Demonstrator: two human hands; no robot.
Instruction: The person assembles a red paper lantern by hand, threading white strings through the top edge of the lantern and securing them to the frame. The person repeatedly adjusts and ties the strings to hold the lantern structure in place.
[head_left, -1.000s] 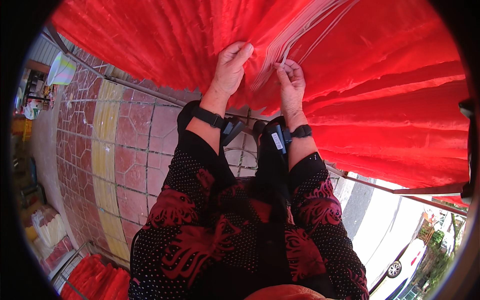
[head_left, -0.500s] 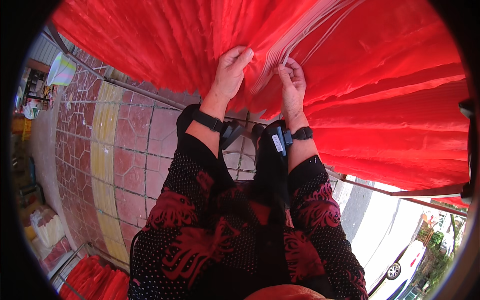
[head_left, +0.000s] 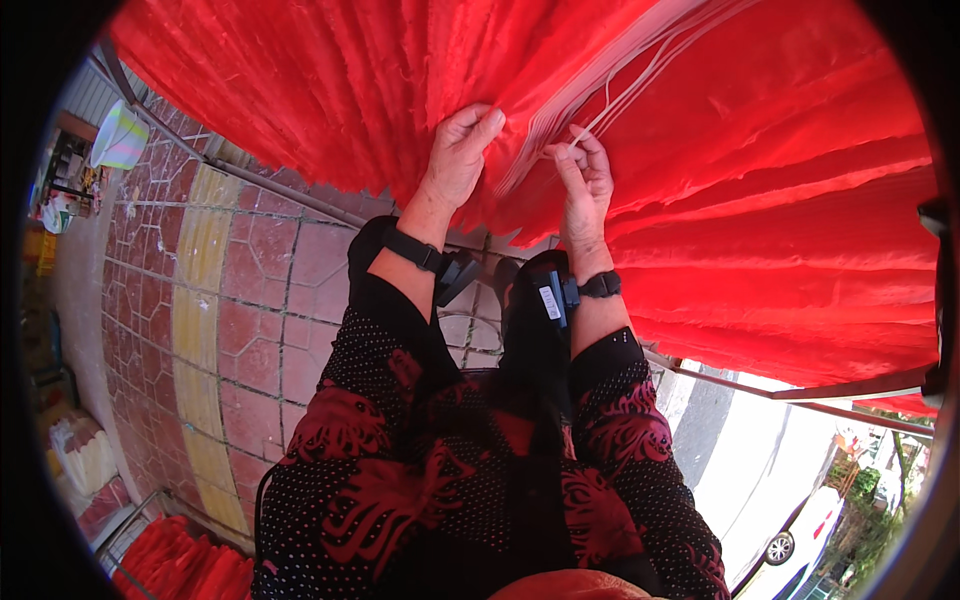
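Note:
A large sheet of red pleated cloth (head_left: 340, 90) spreads across the top of the view. My left hand (head_left: 460, 160) pinches a fold of it between thumb and fingers. Pale parallel strips or cords (head_left: 560, 105) run slantwise along the cloth between my hands, up toward the top right. Between the thumb and fingertips of my right hand (head_left: 584, 190) is the end of a thin white cord (head_left: 622, 95), drawn slightly off the cloth. Whether that hand holds one strand or more is unclear.
A metal rail (head_left: 290, 192) passes under the red cloth. Tiled paving (head_left: 250, 340) with a yellow strip lies below. A pale bucket (head_left: 120, 138) stands at far left, more red cloth (head_left: 185, 560) at lower left. A white car (head_left: 800, 535) is at lower right.
My right hand has come slightly nearer to me, and the white cord now stretches from its fingers, lifted apart from the other strands. My left hand has barely shifted.

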